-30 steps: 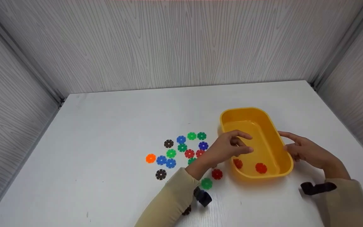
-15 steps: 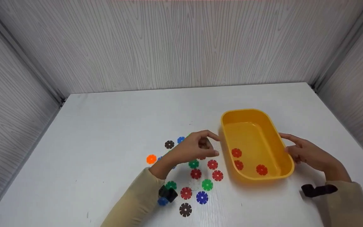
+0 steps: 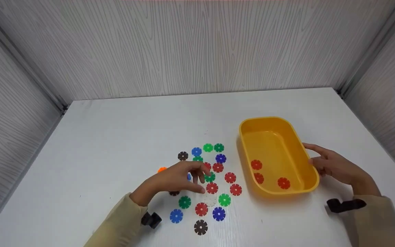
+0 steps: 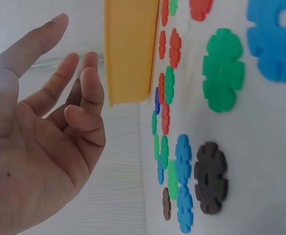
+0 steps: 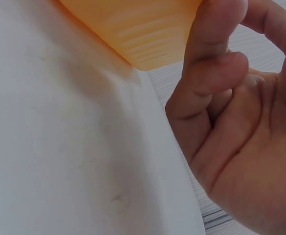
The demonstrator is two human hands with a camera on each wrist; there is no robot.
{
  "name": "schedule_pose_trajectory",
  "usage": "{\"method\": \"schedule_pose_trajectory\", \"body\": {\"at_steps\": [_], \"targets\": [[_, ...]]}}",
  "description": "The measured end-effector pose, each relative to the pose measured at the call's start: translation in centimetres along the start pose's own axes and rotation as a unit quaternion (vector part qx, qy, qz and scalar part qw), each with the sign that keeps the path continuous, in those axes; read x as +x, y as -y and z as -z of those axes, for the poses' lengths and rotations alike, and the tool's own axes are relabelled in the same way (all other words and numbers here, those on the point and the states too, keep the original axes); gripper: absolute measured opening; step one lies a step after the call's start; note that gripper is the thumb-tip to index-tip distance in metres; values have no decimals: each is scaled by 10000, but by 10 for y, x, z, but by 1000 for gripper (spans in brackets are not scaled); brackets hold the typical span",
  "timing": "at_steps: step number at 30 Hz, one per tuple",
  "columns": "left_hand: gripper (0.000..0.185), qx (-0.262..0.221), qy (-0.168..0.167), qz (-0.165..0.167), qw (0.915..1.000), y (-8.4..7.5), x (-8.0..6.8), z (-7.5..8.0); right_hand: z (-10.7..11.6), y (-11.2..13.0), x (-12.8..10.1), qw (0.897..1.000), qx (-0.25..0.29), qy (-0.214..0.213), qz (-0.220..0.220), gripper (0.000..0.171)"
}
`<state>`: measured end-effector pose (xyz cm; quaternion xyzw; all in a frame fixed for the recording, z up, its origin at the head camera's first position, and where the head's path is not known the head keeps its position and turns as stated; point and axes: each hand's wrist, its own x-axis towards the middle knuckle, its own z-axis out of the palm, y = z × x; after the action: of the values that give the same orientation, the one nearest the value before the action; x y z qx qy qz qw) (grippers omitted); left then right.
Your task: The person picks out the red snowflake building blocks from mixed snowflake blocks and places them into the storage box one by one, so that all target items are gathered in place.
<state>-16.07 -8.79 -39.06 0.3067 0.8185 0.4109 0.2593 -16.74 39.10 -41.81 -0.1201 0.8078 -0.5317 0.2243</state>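
My left hand (image 3: 178,176) hovers over several flower-shaped plastic discs on the table, thumb and fingers apart, holding nothing. In the left wrist view the same hand (image 4: 50,132) shows an empty palm beside a green disc (image 4: 223,70) and a black disc (image 4: 211,177). Nearest its fingertips in the head view are a red disc (image 3: 212,188) and a clear disc (image 3: 210,200). My right hand (image 3: 338,166) touches the outer right side of a yellow basin (image 3: 302,161) with index finger and thumb. Inside the basin lie three red discs (image 3: 284,183).
Other discs lie left of the basin, among them a dark blue disc (image 3: 219,213), a brown disc (image 3: 201,227) and an orange disc (image 3: 162,169) partly hidden by the left hand. The white table (image 3: 115,137) ends at a wood-grained back wall (image 3: 201,48).
The left hand has moved left from above the basin to over the loose discs. A third red disc now lies in the basin. The right hand stays at the basin's side.
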Motion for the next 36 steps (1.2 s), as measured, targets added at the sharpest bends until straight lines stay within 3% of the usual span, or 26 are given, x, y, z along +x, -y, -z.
{"method": "schedule_pose_trajectory", "body": {"at_steps": [6,11,18,26,31,36], "targets": [[36,169,174,444,9987,5,-21,-6,2,-1,1,9990,259,219,282,51],[37,459,185,510,9975,6,-29,-11,1,-1,1,9992,215,175,271,51],[36,1183,182,616,9909,7,-27,-20,0,0,1,9999,-85,-110,41,54],[33,2347,184,509,9706,5,-24,-29,-2,1,2,9999,-75,-105,36,54],[33,2618,212,403,9641,5,-22,-32,-1,0,2,9998,-3,-157,-90,56],[33,2712,294,496,9608,2,-18,-36,-1,-1,2,9996,-62,-208,-167,57]]}}
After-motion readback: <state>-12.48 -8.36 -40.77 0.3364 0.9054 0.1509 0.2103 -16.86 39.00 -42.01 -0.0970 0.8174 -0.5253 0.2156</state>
